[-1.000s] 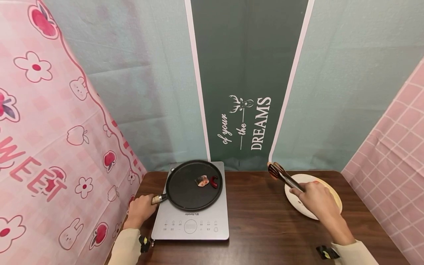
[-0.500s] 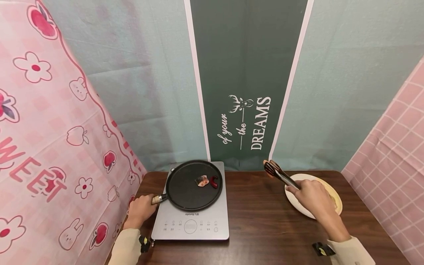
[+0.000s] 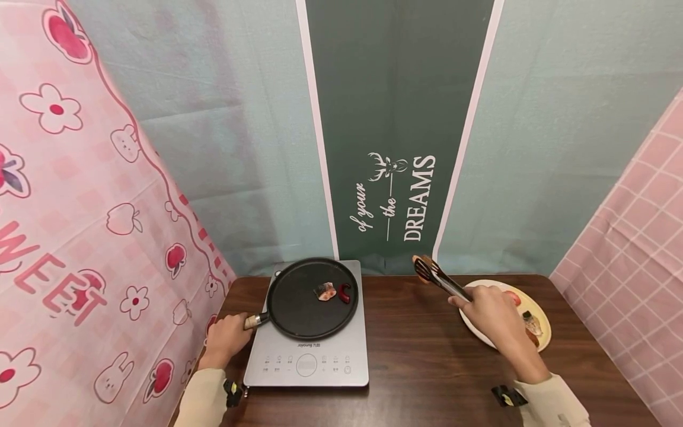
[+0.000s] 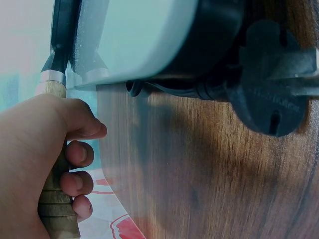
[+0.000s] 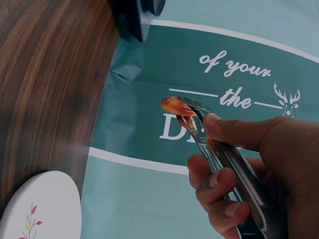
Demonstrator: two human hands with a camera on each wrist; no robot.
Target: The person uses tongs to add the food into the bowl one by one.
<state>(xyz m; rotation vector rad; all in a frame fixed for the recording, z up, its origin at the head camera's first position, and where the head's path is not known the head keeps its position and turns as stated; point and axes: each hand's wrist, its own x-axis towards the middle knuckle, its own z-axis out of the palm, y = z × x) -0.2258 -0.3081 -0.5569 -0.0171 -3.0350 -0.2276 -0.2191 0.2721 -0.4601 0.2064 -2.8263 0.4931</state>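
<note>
My left hand (image 3: 228, 339) grips the wooden handle (image 4: 57, 204) of a flat black frying pan (image 3: 299, 302), thumb and fingers curled round it. In the pan's right half lie a piece of fish (image 3: 325, 291) with dark skin and a curved, glossy red piece (image 3: 345, 293), perhaps a chili. My right hand (image 3: 493, 314) holds metal tongs (image 3: 448, 283) above the table, left of a plate (image 3: 472, 327). The tongs pinch an orange-brown piece of food (image 5: 177, 106) at their tips; its kind is unclear. Partly behind my right forearm, the plate bears a red slice (image 3: 513, 298) and another fish piece (image 3: 532, 323).
Under the pan is a silver induction cooker (image 3: 283, 373) with a touch panel. A black cord (image 4: 184, 90) runs by the cooker's edge in the left wrist view. Fabric (image 3: 267, 148) hangs along the back and sides of the brown wooden table (image 3: 411, 356).
My right hand has moved left with the tongs and the food in them, showing more of the plate. My left hand and the pan have stayed still.
</note>
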